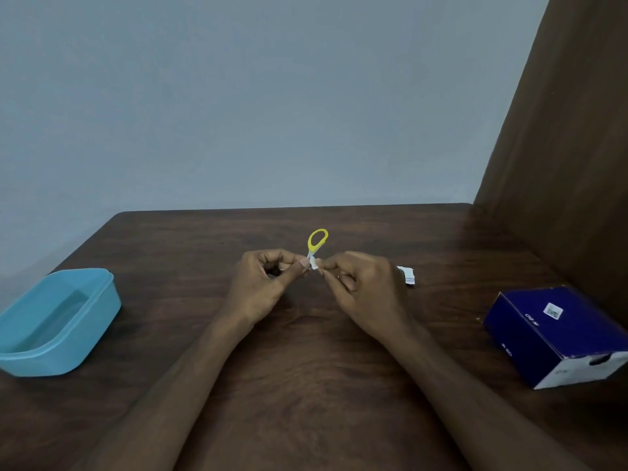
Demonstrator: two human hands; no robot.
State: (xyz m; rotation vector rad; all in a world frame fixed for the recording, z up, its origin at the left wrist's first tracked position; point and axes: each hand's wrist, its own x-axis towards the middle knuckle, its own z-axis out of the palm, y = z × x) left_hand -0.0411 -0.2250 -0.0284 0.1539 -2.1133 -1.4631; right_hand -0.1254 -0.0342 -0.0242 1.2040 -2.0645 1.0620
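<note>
A small white paper scrap (314, 265) is held over the middle of the table (306, 351). The left hand (263, 283) pinches its left edge and the right hand (363, 287) its right edge, thumb and forefinger clamped on it. Yellow-handled scissors (317, 240) show just beyond the fingertips. A white wrapper (406, 275) lies beside the right hand. A blue tub (85, 334) at the left edge and a dark box (557, 334) at the right stand well apart, with open tabletop between.

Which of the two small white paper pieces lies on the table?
The blue-striped piece beside the right hand; the other piece is pinched between it and the left hand.
</note>
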